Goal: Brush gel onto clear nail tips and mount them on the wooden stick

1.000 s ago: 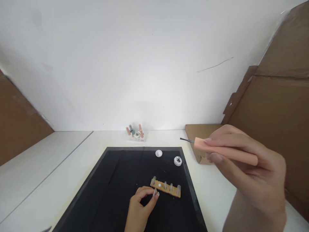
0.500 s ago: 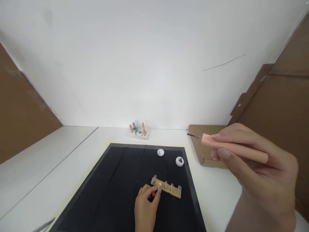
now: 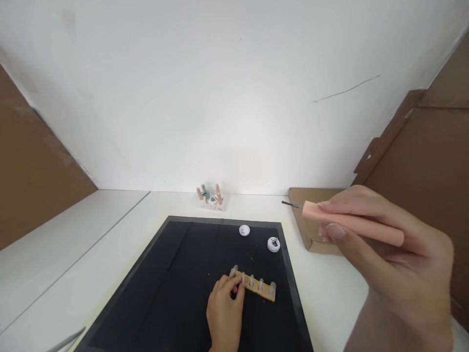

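Right, the left hand (image 3: 225,308) pinches a small, translucent oblong piece (image 3: 243,278) at the near tan rectangular strip (image 3: 266,293), apparently seating it: steadiness needed. Far-right, the right hand (image 3: 395,266) clasps a peach cylindrical brush handle (image 3: 351,225).

No readable text
Across the whole view, from twelve o'clock round to six and back, no label, brand, number or sign can be made out on anything.

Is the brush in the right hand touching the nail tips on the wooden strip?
No, the brush in the right hand points over the cardboard box, well away from the strip.
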The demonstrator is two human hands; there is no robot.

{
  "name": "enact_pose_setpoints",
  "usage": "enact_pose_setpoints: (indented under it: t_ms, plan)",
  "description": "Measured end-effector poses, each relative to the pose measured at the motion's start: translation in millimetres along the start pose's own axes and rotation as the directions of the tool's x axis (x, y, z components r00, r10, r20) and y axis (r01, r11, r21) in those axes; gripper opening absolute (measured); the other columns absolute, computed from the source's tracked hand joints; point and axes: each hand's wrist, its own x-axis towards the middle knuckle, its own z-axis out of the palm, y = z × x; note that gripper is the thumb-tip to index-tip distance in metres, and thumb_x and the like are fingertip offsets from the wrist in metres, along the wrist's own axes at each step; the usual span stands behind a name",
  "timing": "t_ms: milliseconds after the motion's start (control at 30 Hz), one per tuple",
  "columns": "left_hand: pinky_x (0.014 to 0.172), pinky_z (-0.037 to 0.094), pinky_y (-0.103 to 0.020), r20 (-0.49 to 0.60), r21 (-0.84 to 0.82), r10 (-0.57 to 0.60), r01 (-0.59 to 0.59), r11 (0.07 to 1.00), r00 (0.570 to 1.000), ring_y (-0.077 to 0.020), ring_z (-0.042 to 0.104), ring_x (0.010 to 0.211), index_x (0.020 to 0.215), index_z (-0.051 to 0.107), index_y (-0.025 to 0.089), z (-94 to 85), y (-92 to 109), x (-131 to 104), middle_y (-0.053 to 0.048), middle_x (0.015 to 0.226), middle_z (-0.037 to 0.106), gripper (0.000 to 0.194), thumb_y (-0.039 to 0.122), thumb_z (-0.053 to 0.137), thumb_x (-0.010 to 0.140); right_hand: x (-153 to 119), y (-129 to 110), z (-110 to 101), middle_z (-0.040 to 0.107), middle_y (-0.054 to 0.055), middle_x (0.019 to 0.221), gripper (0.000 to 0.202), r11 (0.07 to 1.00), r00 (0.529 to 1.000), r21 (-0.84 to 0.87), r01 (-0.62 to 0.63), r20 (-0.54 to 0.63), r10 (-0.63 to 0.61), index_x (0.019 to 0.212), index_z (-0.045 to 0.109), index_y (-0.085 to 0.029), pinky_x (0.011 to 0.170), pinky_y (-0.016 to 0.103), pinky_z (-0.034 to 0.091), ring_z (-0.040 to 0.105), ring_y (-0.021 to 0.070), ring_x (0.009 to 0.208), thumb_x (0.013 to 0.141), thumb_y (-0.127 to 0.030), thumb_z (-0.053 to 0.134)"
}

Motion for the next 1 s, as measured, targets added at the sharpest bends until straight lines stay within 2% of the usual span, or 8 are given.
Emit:
enact_pose_setpoints:
  t_ms: [233,433,600,1000]
  plan:
    - [0.058,0.046,-0.030,-0.002,0.039,0.016,-0.016,0.999,1.000,-0.0251,0.065,0.069,0.088,0.083,0.023,-1.8,-3.0,-1.4,-0.005,0.073,0.070,0.022,0.029,0.062,0.085,-1.0,-1.6,-0.5,0.074,0.000,0.081,0.029,0.999,0.999,-0.013,-0.029,-0.019,0.028,0.096,0.075,-0.026,0.057,0.036,0.045,0.060,0.0196,0.073,0.079,-0.003,0.068]
    - [0.058,0.047,-0.030,-0.006,0.066,0.024,-0.023,0.998,1.000,-0.0238,0.067,0.068,0.087,0.082,0.025,0.4,0.9,-3.4,-0.005,0.080,0.075,0.021,0.027,0.062,0.086,-0.1,0.3,-2.9,0.075,0.000,0.083,0.031,1.000,1.000,0.003,-0.008,0.017,0.007,0.099,0.074,-0.024,0.057,0.034,0.045,0.060,0.0184,0.074,0.080,-0.001,0.068]
    - [0.055,0.045,-0.028,0.007,0.094,0.021,-0.022,0.995,1.000,-0.0227,0.068,0.066,0.090,0.082,0.025,1.4,3.0,-5.3,-0.004,0.081,0.076,0.023,0.024,0.060,0.087,0.9,1.3,-3.0,0.075,0.001,0.082,0.032,1.000,1.000,-0.023,-0.018,0.021,0.018,0.098,0.074,-0.026,0.056,0.035,0.045,0.061,0.0205,0.074,0.079,-0.001,0.069]
    - [0.053,0.043,-0.029,0.016,0.168,0.049,-0.051,0.985,0.999,-0.0239,0.068,0.063,0.093,0.082,0.022,0.8,9.6,-7.6,-0.006,0.080,0.075,0.024,0.023,0.058,0.090,0.0,2.5,-5.9,0.078,-0.002,0.084,0.032,1.000,0.999,-0.014,-0.005,0.037,0.006,0.099,0.075,-0.026,0.059,0.034,0.045,0.062,0.0184,0.076,0.080,-0.001,0.069]
